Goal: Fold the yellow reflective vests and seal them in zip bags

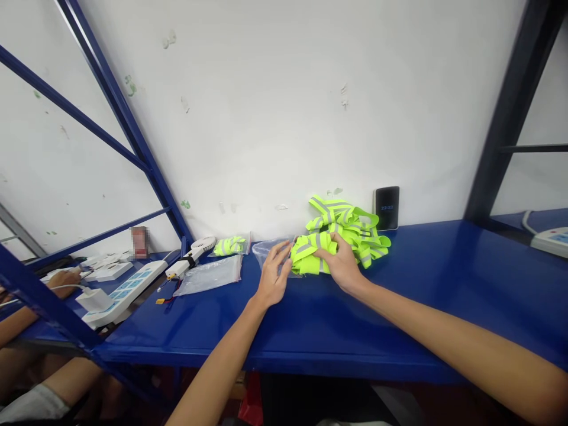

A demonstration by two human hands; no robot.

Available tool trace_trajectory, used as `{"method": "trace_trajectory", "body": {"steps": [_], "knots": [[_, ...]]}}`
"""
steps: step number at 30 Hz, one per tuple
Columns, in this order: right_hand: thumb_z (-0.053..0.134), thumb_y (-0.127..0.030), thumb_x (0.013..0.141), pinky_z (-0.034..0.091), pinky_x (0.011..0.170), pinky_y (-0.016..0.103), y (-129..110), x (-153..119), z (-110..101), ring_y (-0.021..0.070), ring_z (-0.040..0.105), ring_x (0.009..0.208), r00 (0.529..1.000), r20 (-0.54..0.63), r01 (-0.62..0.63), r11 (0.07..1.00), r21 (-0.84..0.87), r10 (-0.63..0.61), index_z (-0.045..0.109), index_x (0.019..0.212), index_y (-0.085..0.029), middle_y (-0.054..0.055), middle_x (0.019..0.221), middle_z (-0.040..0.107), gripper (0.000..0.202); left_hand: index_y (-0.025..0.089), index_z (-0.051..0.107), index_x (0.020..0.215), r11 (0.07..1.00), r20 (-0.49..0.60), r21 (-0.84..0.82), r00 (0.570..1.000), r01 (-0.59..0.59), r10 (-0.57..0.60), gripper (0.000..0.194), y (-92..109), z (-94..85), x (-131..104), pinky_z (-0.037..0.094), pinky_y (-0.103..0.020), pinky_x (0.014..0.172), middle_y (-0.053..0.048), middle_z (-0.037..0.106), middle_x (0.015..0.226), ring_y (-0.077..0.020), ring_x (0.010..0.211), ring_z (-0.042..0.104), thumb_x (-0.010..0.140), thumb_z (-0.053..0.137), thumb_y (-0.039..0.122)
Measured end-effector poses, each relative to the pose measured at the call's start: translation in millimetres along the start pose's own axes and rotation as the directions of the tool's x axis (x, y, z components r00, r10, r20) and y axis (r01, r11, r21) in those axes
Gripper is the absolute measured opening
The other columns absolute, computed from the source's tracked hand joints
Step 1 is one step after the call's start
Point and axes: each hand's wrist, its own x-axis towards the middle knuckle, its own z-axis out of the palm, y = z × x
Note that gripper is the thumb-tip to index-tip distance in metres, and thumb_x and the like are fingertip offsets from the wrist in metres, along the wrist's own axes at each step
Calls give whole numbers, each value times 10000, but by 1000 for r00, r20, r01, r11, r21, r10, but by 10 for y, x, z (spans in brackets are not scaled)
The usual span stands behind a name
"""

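Note:
Both of my hands are at a folded bundle of fluorescent yellow reflective straps [310, 251] with grey stripes. My right hand [345, 266] is closed on the bundle's right side, thumb in front. On the left, a clear plastic bag [262, 251] lies partly behind my left hand [274, 277]. My left fingers curl at the bag's edge by the bundle, and their exact grip is partly hidden. Behind the bundle, a loose heap of the same yellow straps [350, 228] rests against the wall.
A bagged yellow strap bundle [229, 245], a flat clear bag [210, 275], a white handheld fan [190, 260] and a power strip [126, 293] are at left. A dark-screened device [386, 208] leans on the wall. Beyond the blue post [133, 130], another person's hand [64, 281] shows.

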Motion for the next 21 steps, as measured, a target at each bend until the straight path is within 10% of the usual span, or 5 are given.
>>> {"method": "trace_trajectory", "body": {"steps": [6,14,21], "knots": [[670,-288,672,453,717,324,64,42,-39,198,558,753,998,-45,44,997,-60,-47,519,872,-211,-10,816,592,262,257,104,1522,933,174,310,975,-185,136,870,-63,27,-48,332,-508,1111,-140,261,1516,-312,1392,297,837,624,393],[646,-278,673,439,746,334,44,32,-67,208,543,783,994,34,110,985,-136,-106,524,856,-205,-4,823,578,231,255,318,1461,771,109,587,968,-248,228,685,-99,-16,-37,319,-501,1069,-137,373,1469,-332,1349,343,856,600,406],[644,-262,663,424,761,330,56,6,-71,208,528,806,978,125,186,964,-191,-165,525,869,-200,0,845,558,246,212,244,1487,760,159,613,976,-216,149,976,-68,-44,-2,148,-520,1138,-163,294,1533,-329,1415,261,716,635,665]]}}
